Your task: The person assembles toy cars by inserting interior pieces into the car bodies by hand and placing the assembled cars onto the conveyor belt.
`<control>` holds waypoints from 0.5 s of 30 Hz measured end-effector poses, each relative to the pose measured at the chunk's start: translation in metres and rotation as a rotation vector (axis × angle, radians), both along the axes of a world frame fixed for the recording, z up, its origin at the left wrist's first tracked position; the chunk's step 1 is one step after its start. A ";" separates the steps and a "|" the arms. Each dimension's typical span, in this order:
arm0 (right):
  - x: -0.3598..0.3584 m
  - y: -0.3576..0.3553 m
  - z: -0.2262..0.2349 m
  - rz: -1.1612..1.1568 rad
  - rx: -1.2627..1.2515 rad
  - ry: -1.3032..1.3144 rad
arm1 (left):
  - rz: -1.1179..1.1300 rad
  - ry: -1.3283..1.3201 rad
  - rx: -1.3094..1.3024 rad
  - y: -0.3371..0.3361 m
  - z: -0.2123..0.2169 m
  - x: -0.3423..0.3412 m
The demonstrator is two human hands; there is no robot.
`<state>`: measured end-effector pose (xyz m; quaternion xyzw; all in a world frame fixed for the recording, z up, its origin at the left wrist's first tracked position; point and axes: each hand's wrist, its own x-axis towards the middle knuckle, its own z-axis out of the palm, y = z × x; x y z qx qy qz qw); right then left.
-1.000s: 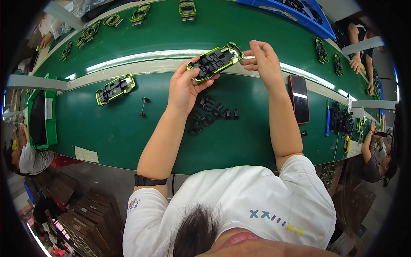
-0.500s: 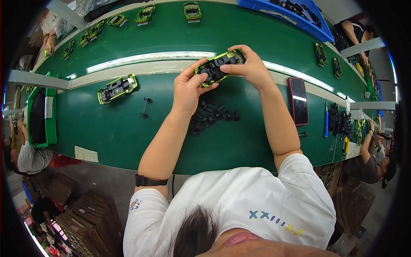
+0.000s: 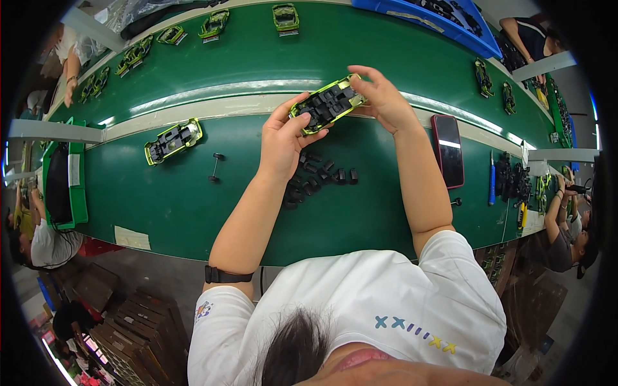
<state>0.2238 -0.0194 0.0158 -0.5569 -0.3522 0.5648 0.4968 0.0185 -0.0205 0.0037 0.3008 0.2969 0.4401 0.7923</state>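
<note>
A toy car body [image 3: 328, 103], lime green with black inner parts, is held tilted above the bench, its open side facing up. My left hand [image 3: 286, 135] grips its left end, thumb on top and fingers at the edges. At the other end, my right hand [image 3: 386, 106] is curled around the rim, its upper finger stretched past the edge; some fingers are hidden behind the body. Below lies a loose heap of small black parts [image 3: 312, 183]. Farther left, an axle with two black wheels [image 3: 216, 167] rests near a second green car body [image 3: 172, 141].
A phone [image 3: 448, 151], a blue pen-like tool [image 3: 492, 179] and black parts [image 3: 508, 180] lie to the right. A green bin [image 3: 78, 180] stands at left, a blue bin [image 3: 425, 22] at the back. More car bodies [image 3: 285, 18] line the far strip. Co-workers sit at both sides.
My right thumb has lifted from the middle of the car body to its right end, uncovering more of the black inside. At far left, a co-worker's hand has let go of a green car body.
</note>
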 end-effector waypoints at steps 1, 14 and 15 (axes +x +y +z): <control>0.001 0.000 0.005 -0.090 0.002 -0.119 | 0.000 -0.002 0.002 0.001 0.002 0.000; -0.027 0.020 0.024 0.022 0.009 -0.869 | 0.010 0.182 0.389 -0.013 -0.006 0.006; -0.012 0.027 0.026 0.032 0.021 -0.931 | 0.049 0.179 0.359 -0.014 0.000 0.007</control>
